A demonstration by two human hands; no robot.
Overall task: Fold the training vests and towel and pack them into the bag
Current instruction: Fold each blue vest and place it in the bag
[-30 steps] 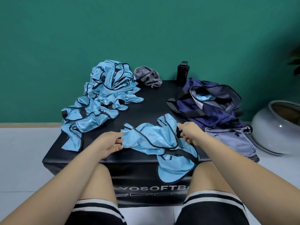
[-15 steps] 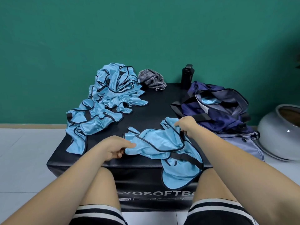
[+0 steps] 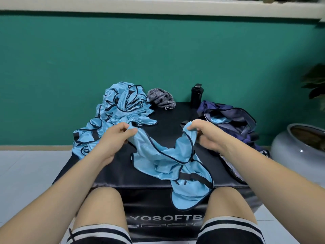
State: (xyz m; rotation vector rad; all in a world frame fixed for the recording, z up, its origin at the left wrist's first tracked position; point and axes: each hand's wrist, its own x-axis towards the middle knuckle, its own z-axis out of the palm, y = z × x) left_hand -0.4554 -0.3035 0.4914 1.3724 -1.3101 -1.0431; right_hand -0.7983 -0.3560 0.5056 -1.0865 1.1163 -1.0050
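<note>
A light blue training vest [image 3: 168,161] with black trim hangs between my hands above the black soft box [image 3: 109,175]. My left hand [image 3: 114,140] pinches one upper corner and my right hand [image 3: 204,136] grips the other; its lower part droops over the box's front edge. A heap of more blue vests [image 3: 121,111] lies at the back left. The grey towel [image 3: 161,97] sits crumpled at the back middle. The navy bag [image 3: 233,118] lies open at the right, with blue fabric showing inside.
A black bottle [image 3: 196,95] stands at the back beside the bag. A large grey ceramic pot [image 3: 299,147] sits on the floor to the right, with plant leaves [image 3: 314,81] above it. The green wall runs close behind the box. My knees are against its front.
Both hands have risen from the box top and drawn apart, lifting the vest's upper corners so it stretches and hangs between them. The camera has tilted upward.
</note>
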